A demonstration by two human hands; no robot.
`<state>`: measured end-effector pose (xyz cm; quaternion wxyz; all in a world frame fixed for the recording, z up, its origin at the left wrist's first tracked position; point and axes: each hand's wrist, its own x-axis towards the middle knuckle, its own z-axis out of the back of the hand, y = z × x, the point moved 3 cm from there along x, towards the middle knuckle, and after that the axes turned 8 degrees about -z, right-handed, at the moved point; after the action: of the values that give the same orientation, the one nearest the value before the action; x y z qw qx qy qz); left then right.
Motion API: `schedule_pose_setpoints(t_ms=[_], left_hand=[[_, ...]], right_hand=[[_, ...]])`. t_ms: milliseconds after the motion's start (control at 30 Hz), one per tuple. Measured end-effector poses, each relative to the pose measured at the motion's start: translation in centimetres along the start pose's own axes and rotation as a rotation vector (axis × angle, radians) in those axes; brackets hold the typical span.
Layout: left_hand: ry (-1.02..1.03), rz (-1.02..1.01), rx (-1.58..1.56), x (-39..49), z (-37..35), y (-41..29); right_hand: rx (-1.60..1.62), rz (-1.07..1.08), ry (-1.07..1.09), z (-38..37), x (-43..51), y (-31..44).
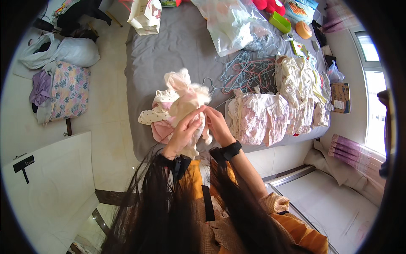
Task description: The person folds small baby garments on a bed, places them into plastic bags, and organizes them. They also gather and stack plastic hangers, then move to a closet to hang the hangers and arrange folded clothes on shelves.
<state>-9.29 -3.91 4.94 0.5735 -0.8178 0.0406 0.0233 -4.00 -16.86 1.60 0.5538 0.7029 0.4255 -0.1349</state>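
Note:
My left hand (187,128) and my right hand (217,123) meet at the fingertips on a cream and pale pink garment (187,101) with a fluffy trim, held above the bed's near edge. Below and to its left lie other small clothes, among them a cream piece with dark dots (150,116) and a pink one (161,129). Right of my hands is a pile of pink and white clothes (258,117), with a second pile of cream clothes (296,82) beyond it. Blue and pink hangers (244,71) lie tangled behind the piles.
A grey sheet (152,54) covers the bed. A clear plastic bag (225,25), a paper bag (146,19) and a green box (279,23) stand at its far side. Left on the floor are white bags (77,50) and a leaf-patterned bundle (70,92), near a white door (50,187).

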Motion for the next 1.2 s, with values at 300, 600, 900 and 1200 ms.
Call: schedule_pose_setpoints(t_ms=[300,600,900,1200], left_hand=[[-0.698,-0.288,0.099,-4.1,6.0,-6.1],[-0.515,-0.158,0.429,-5.8,10.0,-6.5],[0.189,-0.022,1.177,-8.6,7.4,-6.0],[0.205,-0.105,0.667,-9.0,6.2,-1.3]], right_hand=[[0.639,0.193,0.127,2.1,-3.0,4.3],[-0.301,0.249,0.135,2.4,-6.9,7.6],[-1.518,0.087,0.065,3.3,-10.4,2.8],[-0.884,0.364,-0.087,9.2,-16.4,5.6]])
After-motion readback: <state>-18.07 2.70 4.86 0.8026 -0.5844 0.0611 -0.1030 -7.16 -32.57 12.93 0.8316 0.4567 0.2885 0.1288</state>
